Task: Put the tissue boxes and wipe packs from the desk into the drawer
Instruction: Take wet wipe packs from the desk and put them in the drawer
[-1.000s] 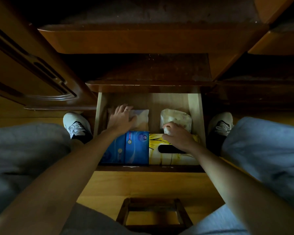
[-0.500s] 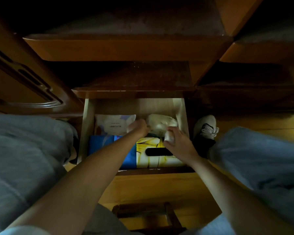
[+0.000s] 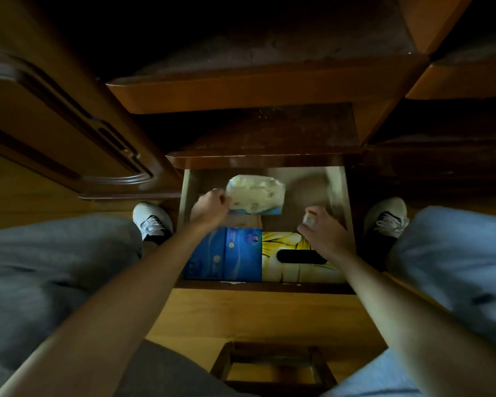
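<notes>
- Both arms reach forward and down, from the bottom corners, into the open drawer [image 3: 340, 193].
- The left hand [image 3: 211, 209] is over the back left part of the drawer. Its fingers are curled and pinch the left edge of a pale wipe pack [image 3: 255, 194]. The pack is lifted a bit and tilted, over the back middle of the drawer.
- The right hand [image 3: 325, 234] is over the right side of the drawer, just above the yellow box [image 3: 281, 266]. Its fingers are bent around something small and pale. It is too blurry to say what that is.
- The blue box [image 3: 232, 255] lies at the front left of the drawer. The yellow box lies at the front right, touching it. The yellow box has a dark slot on top.
- The back right of the drawer shows bare wood.
- A white shoe [image 3: 152, 222] stands on the floor to the left of the drawer, and another shoe [image 3: 388, 214] stands to the right. Grey trouser legs fill the two sides.
- A wooden stool [image 3: 272, 368] is below the drawer, near the bottom edge.
- Half a second ago the pale pack lay at the back right, and both hands met there. Now the left hand has carried it toward the middle.
- Back then a flat white pack showed at the back left. Now the hand and the lifted pack cover most of that spot.
- The right hand has let the pack go and moved a little to the right.
</notes>
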`<state>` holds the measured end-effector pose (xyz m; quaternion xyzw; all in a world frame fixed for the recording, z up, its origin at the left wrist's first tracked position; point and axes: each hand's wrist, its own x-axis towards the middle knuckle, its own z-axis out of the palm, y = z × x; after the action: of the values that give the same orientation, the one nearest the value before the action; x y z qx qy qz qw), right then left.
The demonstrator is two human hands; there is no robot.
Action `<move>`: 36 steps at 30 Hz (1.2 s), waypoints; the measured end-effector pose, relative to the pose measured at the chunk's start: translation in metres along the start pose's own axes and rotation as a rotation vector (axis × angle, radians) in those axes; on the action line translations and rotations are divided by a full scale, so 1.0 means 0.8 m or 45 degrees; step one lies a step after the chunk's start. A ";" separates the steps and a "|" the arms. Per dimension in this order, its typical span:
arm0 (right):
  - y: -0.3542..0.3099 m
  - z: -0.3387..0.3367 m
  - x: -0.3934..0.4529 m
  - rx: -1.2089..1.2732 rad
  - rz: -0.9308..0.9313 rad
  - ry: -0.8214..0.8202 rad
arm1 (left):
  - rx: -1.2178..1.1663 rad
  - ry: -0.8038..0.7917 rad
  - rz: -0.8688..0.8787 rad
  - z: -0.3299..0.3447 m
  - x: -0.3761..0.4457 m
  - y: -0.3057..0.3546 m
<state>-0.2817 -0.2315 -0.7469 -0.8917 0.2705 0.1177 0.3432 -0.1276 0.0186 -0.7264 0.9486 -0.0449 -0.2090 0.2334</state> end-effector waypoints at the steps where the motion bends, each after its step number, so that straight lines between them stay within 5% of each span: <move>1: -0.002 0.002 0.002 -0.024 0.023 0.005 | -0.036 0.002 -0.034 -0.005 -0.003 -0.013; 9: -0.018 -0.014 0.029 -0.384 -0.131 -0.016 | -0.221 0.055 -0.025 0.002 -0.015 0.000; 14: -0.011 -0.023 0.045 -0.726 -0.132 -0.369 | -0.204 0.010 0.011 0.026 -0.008 0.031; 18: -0.021 -0.023 0.053 -0.832 -0.241 -0.150 | -0.427 -0.039 -0.146 0.061 -0.004 0.062; 21: -0.024 -0.032 0.060 -0.859 -0.185 -0.038 | -0.657 -0.354 -0.315 0.080 -0.006 0.080; 24: -0.028 -0.034 0.066 -0.891 -0.178 -0.162 | -0.325 -0.489 -0.036 0.087 -0.009 0.087; 28: -0.030 -0.032 0.065 -0.820 -0.234 -0.293 | -0.031 -0.023 0.297 0.077 -0.001 0.092; 33: -0.027 -0.035 0.062 -0.658 -0.163 -0.204 | 0.167 -0.360 0.347 0.077 0.011 0.096; 36: -0.030 -0.033 0.060 -0.845 -0.158 -0.226 | 0.325 -0.331 0.376 0.092 0.006 0.101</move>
<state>-0.2279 -0.2536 -0.7328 -0.9558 0.1316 0.2553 0.0633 -0.1528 -0.0853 -0.7504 0.9186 -0.2391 -0.2856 0.1320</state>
